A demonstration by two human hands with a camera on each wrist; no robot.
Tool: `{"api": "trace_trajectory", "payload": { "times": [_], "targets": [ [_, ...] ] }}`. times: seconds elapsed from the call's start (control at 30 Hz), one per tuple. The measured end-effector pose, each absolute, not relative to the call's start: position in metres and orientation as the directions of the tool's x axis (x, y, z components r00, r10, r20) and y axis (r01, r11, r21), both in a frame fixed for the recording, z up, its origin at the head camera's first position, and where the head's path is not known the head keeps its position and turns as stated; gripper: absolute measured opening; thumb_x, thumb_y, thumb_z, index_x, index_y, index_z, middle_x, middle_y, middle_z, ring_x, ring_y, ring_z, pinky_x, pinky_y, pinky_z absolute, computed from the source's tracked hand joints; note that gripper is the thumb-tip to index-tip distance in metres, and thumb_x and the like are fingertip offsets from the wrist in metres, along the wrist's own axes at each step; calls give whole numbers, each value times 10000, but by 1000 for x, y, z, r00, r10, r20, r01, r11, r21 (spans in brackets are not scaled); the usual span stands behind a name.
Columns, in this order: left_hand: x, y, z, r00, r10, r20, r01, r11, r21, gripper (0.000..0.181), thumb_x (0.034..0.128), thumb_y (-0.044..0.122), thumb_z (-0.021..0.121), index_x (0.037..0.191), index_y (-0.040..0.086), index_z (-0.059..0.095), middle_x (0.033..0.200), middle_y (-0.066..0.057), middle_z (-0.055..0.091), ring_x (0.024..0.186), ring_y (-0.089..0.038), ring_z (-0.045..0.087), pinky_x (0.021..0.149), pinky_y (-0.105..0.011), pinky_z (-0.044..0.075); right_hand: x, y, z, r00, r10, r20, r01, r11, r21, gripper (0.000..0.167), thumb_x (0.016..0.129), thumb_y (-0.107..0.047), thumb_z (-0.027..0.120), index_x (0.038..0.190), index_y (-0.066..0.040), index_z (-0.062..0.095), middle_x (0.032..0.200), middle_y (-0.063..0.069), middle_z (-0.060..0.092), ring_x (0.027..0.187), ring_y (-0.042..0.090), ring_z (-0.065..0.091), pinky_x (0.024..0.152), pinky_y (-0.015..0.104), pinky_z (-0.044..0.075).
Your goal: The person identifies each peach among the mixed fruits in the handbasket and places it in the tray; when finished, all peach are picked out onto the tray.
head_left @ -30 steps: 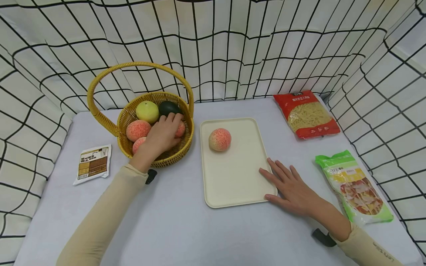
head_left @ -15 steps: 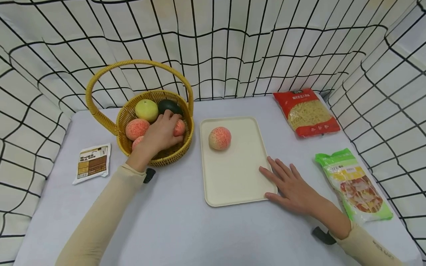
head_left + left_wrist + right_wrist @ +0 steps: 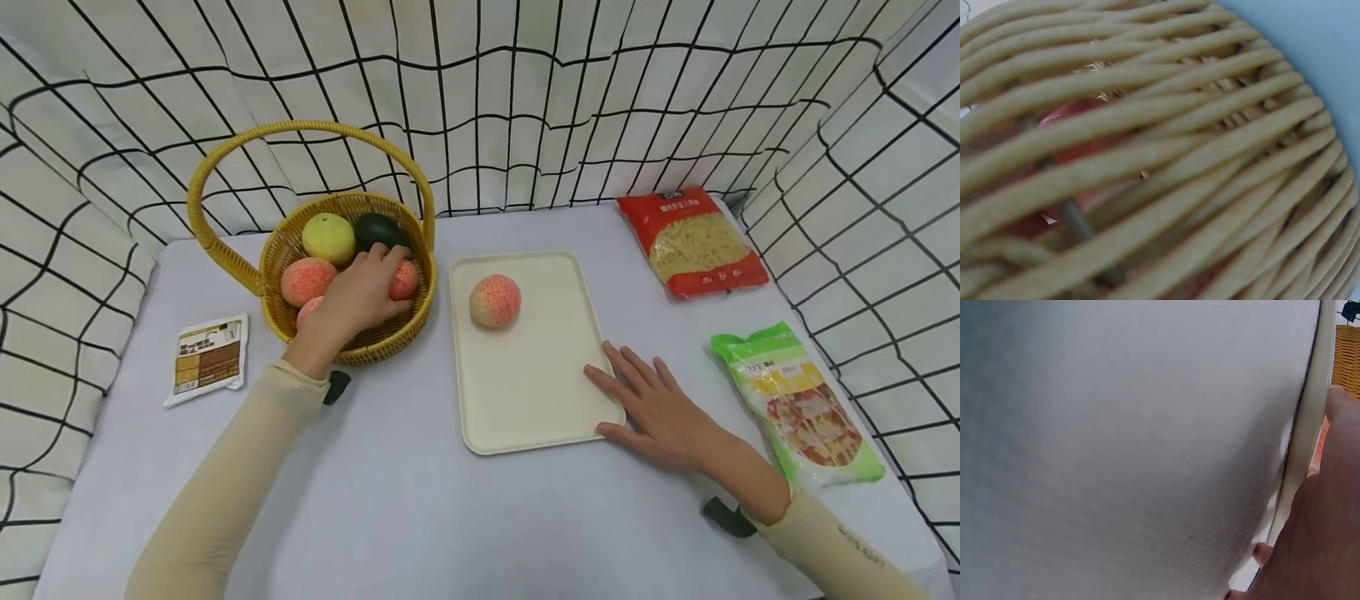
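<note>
In the head view my left hand reaches into a yellow woven basket. Its fingers and thumb curl round a pink peach at the basket's right side. A green avocado, a yellow-green round fruit and more peaches lie around the hand. Basket weave fills the left wrist view and hides the grip. My right hand rests with spread, straight fingers on the right edge of a cream tray. One peach sits on that tray, toward its upper left.
Left of the basket lies a small white-and-brown packet. A red pasta bag is at the back right, and a green-and-white food bag lies beside the right arm. Black wire mesh borders the white table.
The whole scene has shifted slightly upward in the head view. Both hands keep nearly the same places, the left in the basket and the right on the tray's edge.
</note>
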State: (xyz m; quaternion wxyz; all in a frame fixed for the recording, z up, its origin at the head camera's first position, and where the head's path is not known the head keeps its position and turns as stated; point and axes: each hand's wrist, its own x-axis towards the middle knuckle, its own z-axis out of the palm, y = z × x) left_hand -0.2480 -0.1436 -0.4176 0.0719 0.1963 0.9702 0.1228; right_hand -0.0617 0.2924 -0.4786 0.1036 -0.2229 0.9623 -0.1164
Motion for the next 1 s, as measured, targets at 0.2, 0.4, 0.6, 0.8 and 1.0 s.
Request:
{"api": "trace_trajectory", "payload": {
  "times": [0.2, 0.4, 0.6, 0.8, 1.0],
  "targets": [
    [-251, -141, -419, -911, 401, -94, 367, 894, 256, 752, 937, 241, 818, 1548, 82, 410, 1486, -274, 483, 1313, -485, 540, 986, -663, 555, -60, 294, -478, -884, -447, -138, -400, 875, -272, 834, 997, -607, 618, 1700, -366, 238, 1820, 61, 89, 1657, 398, 145, 1254, 779, 146],
    [-252, -141, -418, -910, 406, -86, 375, 892, 253, 745, 936, 225, 820, 1546, 77, 419, 1479, -275, 492, 1319, -486, 540, 994, -664, 552, -60, 293, -479, -884, -448, -135, -401, 875, -272, 841, 993, -609, 622, 1700, -374, 232, 1822, 53, 79, 1663, 390, 136, 1262, 775, 136],
    [-248, -143, -417, -907, 412, -82, 381, 889, 252, 738, 932, 224, 826, 1538, 84, 430, 1466, -269, 504, 1318, -481, 548, 973, -657, 565, -61, 292, -478, -881, -455, -129, -407, 869, -283, 833, 994, -594, 628, 1698, -364, 246, 1821, 59, 85, 1660, 395, 141, 1258, 781, 132],
    [-246, -144, -417, -904, 422, -67, 393, 883, 258, 728, 930, 229, 831, 1525, 83, 437, 1444, -266, 516, 1302, -474, 556, 971, -650, 567, -61, 292, -477, -881, -456, -128, -408, 868, -283, 831, 996, -590, 629, 1698, -363, 247, 1821, 59, 84, 1660, 398, 141, 1259, 779, 126],
    [-242, -145, -412, -903, 427, -39, 402, 875, 269, 721, 928, 208, 833, 1519, 72, 444, 1440, -272, 517, 1280, -480, 562, 984, -630, 566, -61, 292, -479, -880, -459, -121, -414, 866, -280, 833, 996, -593, 629, 1698, -365, 244, 1821, 59, 86, 1659, 399, 145, 1257, 779, 133]
  ]
}}
